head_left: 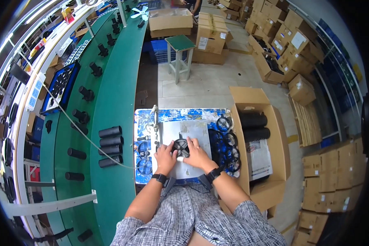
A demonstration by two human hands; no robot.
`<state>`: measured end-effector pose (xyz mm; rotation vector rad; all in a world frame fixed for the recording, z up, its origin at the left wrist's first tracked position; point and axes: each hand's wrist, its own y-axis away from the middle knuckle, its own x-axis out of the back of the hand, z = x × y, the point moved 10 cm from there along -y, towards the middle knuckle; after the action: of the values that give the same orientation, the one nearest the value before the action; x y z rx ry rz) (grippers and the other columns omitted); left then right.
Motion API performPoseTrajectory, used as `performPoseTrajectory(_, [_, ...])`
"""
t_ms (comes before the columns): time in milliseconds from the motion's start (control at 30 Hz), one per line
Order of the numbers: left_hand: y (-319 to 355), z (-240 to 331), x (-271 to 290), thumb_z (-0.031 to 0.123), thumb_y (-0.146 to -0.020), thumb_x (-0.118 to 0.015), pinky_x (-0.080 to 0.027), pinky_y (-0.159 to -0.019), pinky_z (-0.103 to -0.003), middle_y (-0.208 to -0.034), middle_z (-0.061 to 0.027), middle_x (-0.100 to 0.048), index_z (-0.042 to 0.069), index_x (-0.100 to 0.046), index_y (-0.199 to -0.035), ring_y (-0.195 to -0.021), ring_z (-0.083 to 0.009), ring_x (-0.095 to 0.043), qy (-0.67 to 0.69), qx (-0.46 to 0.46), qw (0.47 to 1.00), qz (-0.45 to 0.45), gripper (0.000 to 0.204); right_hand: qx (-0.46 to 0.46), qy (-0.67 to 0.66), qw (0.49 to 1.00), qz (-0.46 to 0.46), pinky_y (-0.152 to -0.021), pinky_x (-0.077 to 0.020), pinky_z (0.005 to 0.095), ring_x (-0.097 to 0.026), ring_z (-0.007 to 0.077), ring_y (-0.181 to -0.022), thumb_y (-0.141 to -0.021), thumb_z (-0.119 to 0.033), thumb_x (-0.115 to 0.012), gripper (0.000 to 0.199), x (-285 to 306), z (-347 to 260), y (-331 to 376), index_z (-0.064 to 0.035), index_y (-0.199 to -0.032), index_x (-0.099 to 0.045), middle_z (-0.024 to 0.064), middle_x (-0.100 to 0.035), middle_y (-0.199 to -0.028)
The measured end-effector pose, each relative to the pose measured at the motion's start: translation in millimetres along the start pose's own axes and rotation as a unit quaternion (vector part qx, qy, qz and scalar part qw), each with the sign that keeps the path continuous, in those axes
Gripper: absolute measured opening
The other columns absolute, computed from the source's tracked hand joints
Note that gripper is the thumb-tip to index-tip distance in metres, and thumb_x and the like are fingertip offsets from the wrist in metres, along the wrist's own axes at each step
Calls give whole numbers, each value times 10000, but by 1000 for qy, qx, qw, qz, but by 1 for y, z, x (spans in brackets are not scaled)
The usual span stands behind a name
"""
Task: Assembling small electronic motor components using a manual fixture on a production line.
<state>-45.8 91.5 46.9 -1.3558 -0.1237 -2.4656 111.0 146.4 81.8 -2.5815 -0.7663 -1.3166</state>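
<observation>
On a grey metal plate in front of me lies a black round part with crossing spokes. My left hand grips its left side, thumb and fingers closed against the rim. From the right, my right hand holds the same part, with a white wrap on the thumb. Just beyond my left hand stands a metal clamp-like fixture at the plate's left edge. A pile of similar black spoked rings sits right of the plate. More rings lie to its left.
An open cardboard box with black tubes and printed paper stands close on the right. Several black tubes lie on the green bench at left. A green-topped stool and stacked cartons are ahead.
</observation>
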Motion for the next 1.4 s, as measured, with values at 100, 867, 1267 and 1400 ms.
performPoseTrajectory(100, [7,4,4,226,-913,-746,-392,-896,-470,-1085,-73,-626,166,-700,-1296,-1058,-304,-590,25,-9,999,-21,391,11,5,1000,-3,-934,-561,514,-648,449,-1120,-749,-276,-840,902,-2,-5,0,-54,-1533,-453,190,-486,-1383])
performPoseTrajectory(867, [-42,-207,33,366,-1066,-583,-525,-725,-363,-950,-84,-708,14,-678,-1148,-832,-227,-639,423,187,886,37,374,-40,7,999,-21,-1003,-530,491,-601,437,-1203,-706,-336,-919,989,-10,26,-4,-118,-1547,-448,184,-502,-1305])
performPoseTrajectory(1267, [13,56,-19,182,-968,-601,-559,-574,-414,-1008,-72,-648,114,-641,-1078,-714,-243,-718,-140,-322,920,-177,136,-47,201,978,-28,-912,-540,536,-728,388,-980,-811,-148,-737,405,-22,8,-61,-73,-1189,-612,194,-687,-1159])
performPoseTrajectory(1400, [17,56,-20,193,-967,-600,-547,-548,-433,-977,-58,-638,112,-628,-1053,-640,-269,-701,-125,-338,918,-163,122,-9,242,970,10,-888,-518,556,-745,349,-952,-803,-126,-733,365,-24,2,-58,-76,-1151,-633,175,-718,-1107])
